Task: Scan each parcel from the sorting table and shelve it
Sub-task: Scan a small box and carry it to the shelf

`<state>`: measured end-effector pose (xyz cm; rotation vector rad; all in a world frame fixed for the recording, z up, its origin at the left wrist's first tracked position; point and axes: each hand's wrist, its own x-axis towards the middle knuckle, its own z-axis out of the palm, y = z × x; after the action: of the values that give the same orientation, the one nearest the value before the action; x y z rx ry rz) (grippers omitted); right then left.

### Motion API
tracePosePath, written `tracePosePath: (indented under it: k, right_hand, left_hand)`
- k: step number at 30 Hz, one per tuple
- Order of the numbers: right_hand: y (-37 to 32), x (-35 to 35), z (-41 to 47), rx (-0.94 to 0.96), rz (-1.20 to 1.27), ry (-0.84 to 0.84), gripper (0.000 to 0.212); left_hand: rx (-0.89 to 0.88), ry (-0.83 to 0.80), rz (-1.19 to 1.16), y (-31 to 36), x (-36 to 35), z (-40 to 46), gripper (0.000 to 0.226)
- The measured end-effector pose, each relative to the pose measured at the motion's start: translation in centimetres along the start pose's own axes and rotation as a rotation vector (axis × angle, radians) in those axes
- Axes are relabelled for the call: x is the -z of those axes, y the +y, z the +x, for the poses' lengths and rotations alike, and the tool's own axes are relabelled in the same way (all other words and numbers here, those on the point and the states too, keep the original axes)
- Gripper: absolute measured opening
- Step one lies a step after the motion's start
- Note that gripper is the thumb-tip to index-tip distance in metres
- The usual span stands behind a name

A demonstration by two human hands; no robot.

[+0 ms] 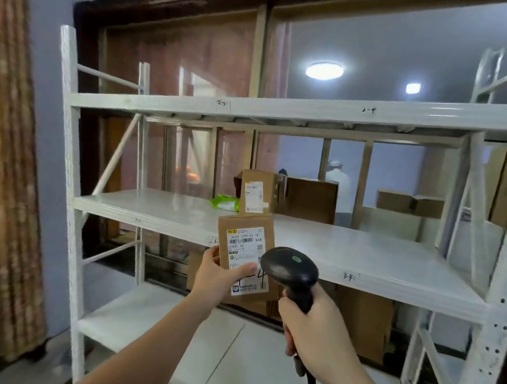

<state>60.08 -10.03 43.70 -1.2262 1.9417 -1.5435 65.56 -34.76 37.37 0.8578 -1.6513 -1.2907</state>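
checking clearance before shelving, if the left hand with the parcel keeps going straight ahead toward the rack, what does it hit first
Probably the front edge of the middle shelf. The left hand holds the small cardboard parcel up just before that edge, with the labelled upright box farther back on the shelf. Depth is unclear in this one view.

- Two forearms come into the view from about 6 o'clock, and both are bare, with no sleeve showing.
- The left hand (215, 277) has no glove, ring or watch.
- The right hand (314, 328) is also uncovered; its wrist carries no band.
- The fingernails that show are short and unpainted.
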Motion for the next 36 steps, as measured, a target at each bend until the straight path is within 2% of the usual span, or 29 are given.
tracePosePath:
  k: [5, 12, 19, 23, 25, 28, 29, 33, 36]
  right_hand:
    - [-0.6, -3.3, 4.9, 0.022, 0.015, -0.036, 0.006]
    - [0.1, -6.5, 13.6, 0.1, -0.023, -0.01, 0.007]
    - [1.4, -7.3, 21.2, 0.117, -0.064, 0.056, 0.005]
    - [2.2, -7.5, 24.2, 0.081, -0.089, 0.099, 0.005]
    - [2.4, -7.6, 25.5, 0.052, -0.093, 0.12, 0.005]
    - [2.6, -8.1, 27.2, 0.019, -0.088, 0.156, 0.004]
    - [2.6, -8.3, 27.7, 0.013, -0.09, 0.168, 0.004]
    - [2.8, -9.3, 30.0, -0.006, -0.117, 0.221, 0.004]
    - [2.8, -10.3, 31.7, -0.025, -0.107, 0.254, 0.005]
  left_hand:
    - [-0.017, 0.037, -0.023, 0.3, 2.3, 5.1, 0.097]
    - [-0.094, 0.052, -0.017, 0.8, 3.6, 14.6, 0.097]
    - [-0.142, -0.011, 0.018, 0.7, 2.7, 23.1, 0.099]
    - [-0.124, -0.077, 0.024, 0.4, 1.5, 27.3, 0.085]
    - [-0.123, -0.124, 0.047, 0.0, 1.0, 29.4, 0.092]
    - [-0.102, -0.184, 0.041, -1.3, 0.2, 32.7, 0.118]
    - [-0.087, -0.204, 0.033, -1.4, 0.0, 33.5, 0.117]
    - [-0.062, -0.276, 0.023, -1.7, -0.7, 35.9, 0.087]
    - [-0.055, -0.334, 0.034, -1.9, -1.1, 38.2, 0.085]
